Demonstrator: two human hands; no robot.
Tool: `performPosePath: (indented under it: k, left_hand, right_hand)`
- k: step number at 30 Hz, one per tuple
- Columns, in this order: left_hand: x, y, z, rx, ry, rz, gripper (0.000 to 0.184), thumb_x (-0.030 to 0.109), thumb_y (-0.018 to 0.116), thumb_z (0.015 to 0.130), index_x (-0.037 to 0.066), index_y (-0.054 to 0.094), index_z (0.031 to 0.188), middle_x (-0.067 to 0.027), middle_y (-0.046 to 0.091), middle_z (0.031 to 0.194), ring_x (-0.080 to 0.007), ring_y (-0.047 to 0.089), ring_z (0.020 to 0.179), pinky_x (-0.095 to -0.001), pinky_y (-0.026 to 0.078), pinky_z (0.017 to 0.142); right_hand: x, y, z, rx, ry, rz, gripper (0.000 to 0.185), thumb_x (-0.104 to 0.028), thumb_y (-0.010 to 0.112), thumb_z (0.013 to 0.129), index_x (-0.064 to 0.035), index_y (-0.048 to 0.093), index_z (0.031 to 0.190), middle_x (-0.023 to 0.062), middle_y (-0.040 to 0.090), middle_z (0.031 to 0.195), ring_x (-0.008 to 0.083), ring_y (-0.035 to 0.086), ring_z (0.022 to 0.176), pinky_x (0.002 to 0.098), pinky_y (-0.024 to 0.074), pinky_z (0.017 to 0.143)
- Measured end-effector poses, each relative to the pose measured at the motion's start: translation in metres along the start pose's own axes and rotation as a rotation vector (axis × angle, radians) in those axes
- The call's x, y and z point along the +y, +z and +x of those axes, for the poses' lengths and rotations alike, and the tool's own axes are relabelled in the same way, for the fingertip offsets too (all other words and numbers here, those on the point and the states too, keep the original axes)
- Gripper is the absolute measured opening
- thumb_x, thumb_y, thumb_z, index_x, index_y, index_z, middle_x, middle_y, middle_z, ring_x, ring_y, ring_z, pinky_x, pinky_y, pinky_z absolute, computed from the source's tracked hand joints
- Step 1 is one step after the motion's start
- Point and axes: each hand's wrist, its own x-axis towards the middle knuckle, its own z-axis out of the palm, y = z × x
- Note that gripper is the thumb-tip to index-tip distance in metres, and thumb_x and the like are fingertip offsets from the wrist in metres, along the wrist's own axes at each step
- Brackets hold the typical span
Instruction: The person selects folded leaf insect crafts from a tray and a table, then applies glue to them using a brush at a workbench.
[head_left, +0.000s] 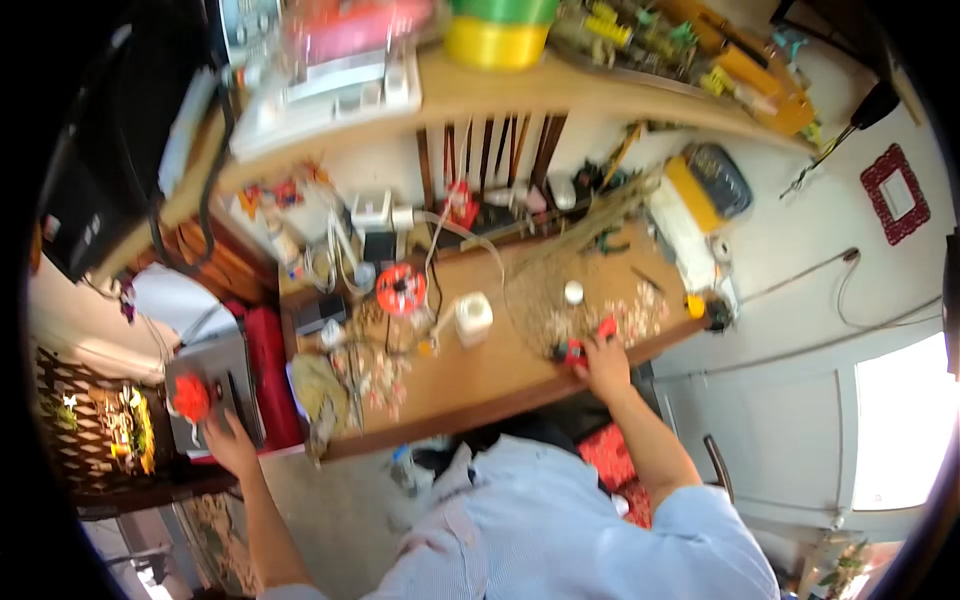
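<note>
Two hands (230,443) (606,365), red object (575,353) half-hidden

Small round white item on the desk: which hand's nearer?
Right. Right hand is just on the white item's near side; left hand is far left, past the desk.

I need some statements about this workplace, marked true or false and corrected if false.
1. The brown wooden desk bears a white box-shaped object. True.
2. The orange-red round reel is right of this object. False: it is left of it.
3. The right hand touches a red-and-black object near the desk's edge. True.
4. The left hand lies on this desk. False: it is left of the desk, beside a red ruffled object.
</note>
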Motion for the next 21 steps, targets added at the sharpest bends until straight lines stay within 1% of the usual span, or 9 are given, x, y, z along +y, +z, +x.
performPosePath:
  k: [2,3,5,10,12,16,17,19,21]
  left_hand:
    - [-0.024,0.010,-0.048,-0.006,-0.120,-0.148,0.032,0.019,0.055,0.088,-0.004,0.053,0.110,-0.0196,0.055,0.101,-0.0332,0.054,0.092,-0.0375,0.044,0.080]
    - [-0.020,-0.024,0.016,0.075,-0.088,-0.175,0.030,0.017,0.055,0.088,-0.003,0.053,0.110,-0.0171,0.055,0.099,-0.0287,0.055,0.088,-0.0337,0.044,0.076]
    - [-0.016,-0.030,-0.040,0.074,-0.167,-0.261,0.027,0.012,0.056,0.087,-0.002,0.053,0.110,-0.0113,0.054,0.096,-0.0192,0.051,0.079,-0.0271,0.042,0.066]
    - [0.089,-0.082,-0.102,0.068,-0.251,-0.247,0.019,0.004,0.055,0.084,-0.002,0.054,0.103,-0.0069,0.055,0.092,-0.0151,0.049,0.074,-0.0261,0.041,0.063]
    - [0.173,-0.102,-0.100,-0.143,-0.523,-0.288,0.021,0.015,0.059,0.086,-0.004,0.061,0.094,-0.0147,0.063,0.090,-0.0227,0.059,0.083,-0.0320,0.048,0.078]
    - [0.211,-0.060,-0.125,-0.274,-0.426,-0.314,0.026,0.015,0.055,0.083,-0.002,0.062,0.103,-0.0135,0.065,0.095,-0.0221,0.060,0.085,-0.0326,0.046,0.080]
    - [0.235,-0.053,-0.117,-0.294,-0.348,-0.455,0.020,0.010,0.057,0.083,-0.002,0.060,0.099,-0.0115,0.061,0.089,-0.0204,0.057,0.080,-0.0305,0.045,0.074]
    - [0.296,-0.056,-0.094,-0.315,-0.271,-0.605,0.015,0.006,0.059,0.082,-0.002,0.057,0.095,-0.0095,0.057,0.083,-0.0187,0.054,0.075,-0.0284,0.044,0.068]
    - [0.376,-0.088,-0.047,-0.306,0.024,-0.632,0.011,0.003,0.060,0.079,-0.001,0.058,0.089,-0.0097,0.058,0.079,-0.0196,0.054,0.070,-0.0285,0.044,0.065]
  right_hand:
    - [0.008,0.018,-0.006,-0.053,-0.048,-0.037,0.051,-0.033,0.074,0.063,-0.0081,0.058,0.104,0.0120,0.054,0.107,0.0323,0.052,0.094,0.0419,0.0424,0.083]
    - [-0.018,0.012,0.029,0.004,-0.074,0.048,0.050,-0.034,0.074,0.063,-0.0084,0.059,0.104,0.0113,0.054,0.107,0.0312,0.053,0.092,0.0413,0.0426,0.082]
    - [0.014,0.004,0.020,0.014,-0.084,0.058,0.049,-0.035,0.073,0.065,-0.0079,0.058,0.103,0.0125,0.055,0.107,0.0284,0.054,0.096,0.0424,0.0416,0.084]
    - [0.070,-0.004,0.043,0.111,0.021,0.026,0.049,-0.037,0.073,0.064,-0.0076,0.060,0.101,0.0126,0.055,0.106,0.0283,0.054,0.096,0.0432,0.0406,0.085]
    - [0.106,-0.003,0.058,0.048,0.111,0.046,0.048,-0.039,0.072,0.065,-0.0070,0.062,0.099,0.0127,0.055,0.104,0.0289,0.054,0.095,0.0436,0.0418,0.084]
    - [0.141,-0.015,0.071,-0.075,0.078,0.106,0.040,-0.038,0.069,0.071,-0.0067,0.064,0.096,0.0129,0.060,0.094,0.0305,0.059,0.087,0.0414,0.0475,0.074]
    - [0.142,-0.033,0.078,-0.070,0.076,0.112,0.040,-0.038,0.069,0.071,-0.0067,0.064,0.096,0.0129,0.060,0.094,0.0305,0.059,0.087,0.0414,0.0475,0.074]
    - [0.147,-0.086,0.091,-0.046,0.010,0.574,0.030,-0.033,0.064,0.076,-0.0070,0.065,0.091,0.0123,0.064,0.082,0.0300,0.062,0.078,0.0399,0.0492,0.069]
    - [0.138,-0.162,0.098,0.185,-0.095,0.715,0.018,-0.023,0.063,0.079,-0.0069,0.065,0.086,0.0110,0.064,0.075,0.0281,0.063,0.070,0.0348,0.0498,0.063]
